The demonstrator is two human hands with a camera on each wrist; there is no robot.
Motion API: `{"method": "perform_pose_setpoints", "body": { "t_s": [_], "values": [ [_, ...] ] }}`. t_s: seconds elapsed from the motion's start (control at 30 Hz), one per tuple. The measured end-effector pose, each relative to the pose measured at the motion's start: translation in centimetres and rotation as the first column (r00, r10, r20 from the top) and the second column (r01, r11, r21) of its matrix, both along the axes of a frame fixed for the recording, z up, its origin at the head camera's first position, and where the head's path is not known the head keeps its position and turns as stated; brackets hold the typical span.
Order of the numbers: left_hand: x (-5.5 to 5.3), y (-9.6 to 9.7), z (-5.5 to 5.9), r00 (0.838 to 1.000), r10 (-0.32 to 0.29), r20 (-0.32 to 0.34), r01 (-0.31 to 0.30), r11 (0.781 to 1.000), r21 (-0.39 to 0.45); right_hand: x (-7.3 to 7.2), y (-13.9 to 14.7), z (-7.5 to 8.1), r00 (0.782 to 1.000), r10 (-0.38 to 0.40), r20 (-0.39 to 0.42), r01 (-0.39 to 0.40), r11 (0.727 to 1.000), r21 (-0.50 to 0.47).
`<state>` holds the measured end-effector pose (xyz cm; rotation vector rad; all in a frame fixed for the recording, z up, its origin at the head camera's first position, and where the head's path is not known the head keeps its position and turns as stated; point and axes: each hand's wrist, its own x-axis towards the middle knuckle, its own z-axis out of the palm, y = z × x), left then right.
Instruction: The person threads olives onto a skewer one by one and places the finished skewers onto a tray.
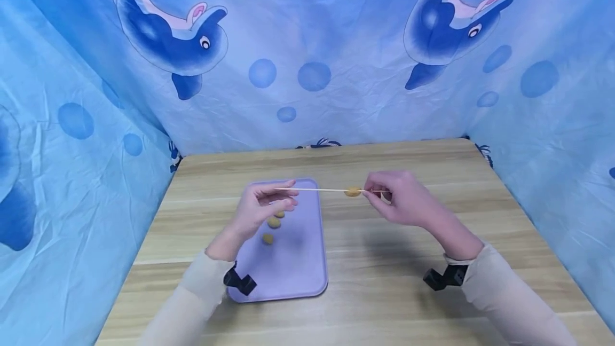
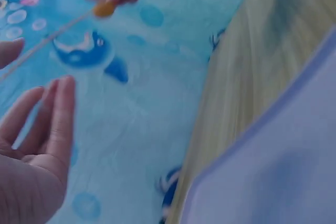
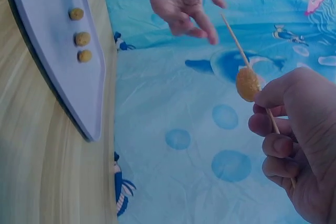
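Note:
My right hand (image 1: 403, 197) grips a thin wooden skewer (image 1: 319, 190), fingers and thumb curled round its near end. One golden-brown ball (image 3: 247, 84) is threaded on the skewer, right beside that hand's thumb and forefinger. The skewer's bare tip points left, towards my left hand (image 1: 253, 208). Around the tip the left fingers are spread and relaxed; the right wrist view shows them apart from it. Below the left hand, three similar balls (image 3: 82, 39) lie in a row on a pale purple tray (image 1: 300, 276).
The tray rests on the left half of a wood-grain table (image 1: 384, 303). Blue cloth (image 1: 307, 25) printed with dolphins and bubbles hangs behind the table and along both sides. Black wrist cameras (image 1: 444, 277) are strapped to both forearms.

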<state>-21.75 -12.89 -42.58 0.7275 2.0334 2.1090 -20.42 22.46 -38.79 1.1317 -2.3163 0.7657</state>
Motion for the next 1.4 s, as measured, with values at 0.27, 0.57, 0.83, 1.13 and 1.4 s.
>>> {"method": "perform_pose_setpoints", "body": {
  "t_s": [0.27,0.57,0.83,1.13,1.4],
  "values": [
    [-2.2,-3.3,-2.6,0.96,0.122,-0.254,-0.266,0.687,-0.676,-0.1,2.5,-1.1,0.998,-0.054,-0.022,0.053,0.998,-0.039],
    [-4.6,-1.8,-5.7,0.972,-0.009,-0.233,-0.2,0.486,-0.851,0.0,3.5,-2.5,0.998,-0.063,-0.019,0.062,0.998,-0.029],
    [-5.4,-1.2,-5.9,0.984,0.018,-0.177,-0.162,0.501,-0.85,0.0,3.4,-3.2,0.997,-0.072,0.025,0.073,0.997,-0.002],
    [-5.8,-1.6,-6.5,0.979,0.02,-0.202,-0.179,0.557,-0.811,0.2,3.7,-3.9,0.992,-0.099,0.076,0.097,0.995,0.024],
    [-4.6,-2.0,-3.7,0.958,0.08,-0.277,-0.174,0.926,-0.335,-0.4,3.7,-3.3,0.997,-0.071,0.009,0.072,0.997,-0.02]
  ]
}}
